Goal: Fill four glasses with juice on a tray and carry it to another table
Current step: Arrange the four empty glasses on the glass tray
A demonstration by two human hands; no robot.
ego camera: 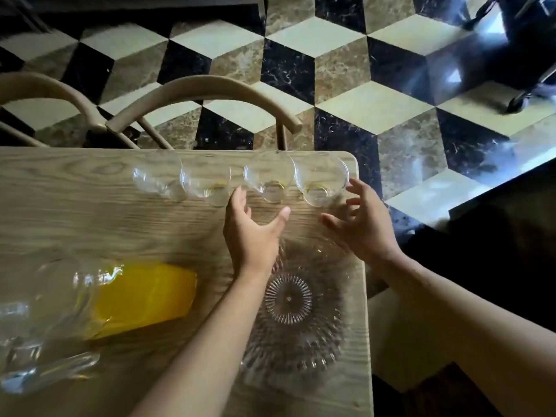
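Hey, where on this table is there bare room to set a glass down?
Bare wood lies left of the left hand, between the row of glasses and the juice pitcher. The far right corner is crowded: glasses along the edge, both hands, and the glass tray just behind them.

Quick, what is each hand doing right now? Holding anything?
Left hand: open, holding nothing, reaching toward the third glass.
Right hand: open, fingers spread, holding nothing, beside the end glass.

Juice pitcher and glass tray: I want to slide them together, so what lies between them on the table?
In the head view, only the left forearm crosses above the bare wood between the juice pitcher and the glass tray.
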